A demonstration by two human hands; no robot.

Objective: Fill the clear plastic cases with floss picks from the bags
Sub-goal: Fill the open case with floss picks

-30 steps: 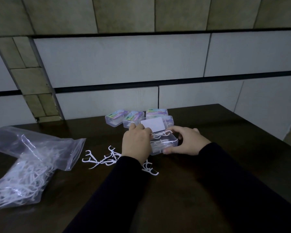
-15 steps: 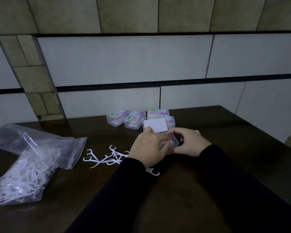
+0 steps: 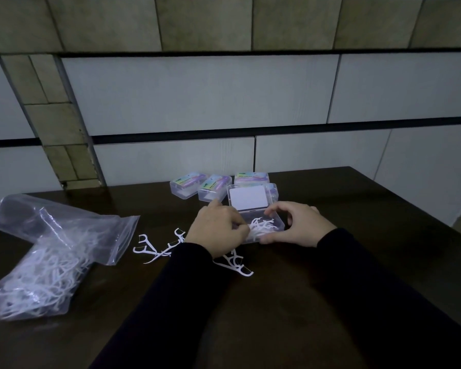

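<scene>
A clear plastic case (image 3: 273, 219) stands open in the middle of the dark table, its lid (image 3: 248, 198) raised with a white label facing me. White floss picks (image 3: 262, 226) lie inside it. My left hand (image 3: 217, 231) pinches picks at the case's left edge. My right hand (image 3: 296, 226) grips the case from the right, thumb at the front, fingers curled over the far rim. Loose floss picks (image 3: 154, 249) lie on the table left of and under my left hand. A clear zip bag (image 3: 51, 259) with many picks lies at the left.
Three closed cases (image 3: 188, 183) (image 3: 214, 189) (image 3: 252, 178) with colourful labels stand in a row behind the open one, near the tiled wall. The table's right edge (image 3: 416, 209) runs diagonally at the right.
My left hand slid from over the case's left side across the case and now sits at its left edge, uncovering the picks inside. The right hand kept its hold.
</scene>
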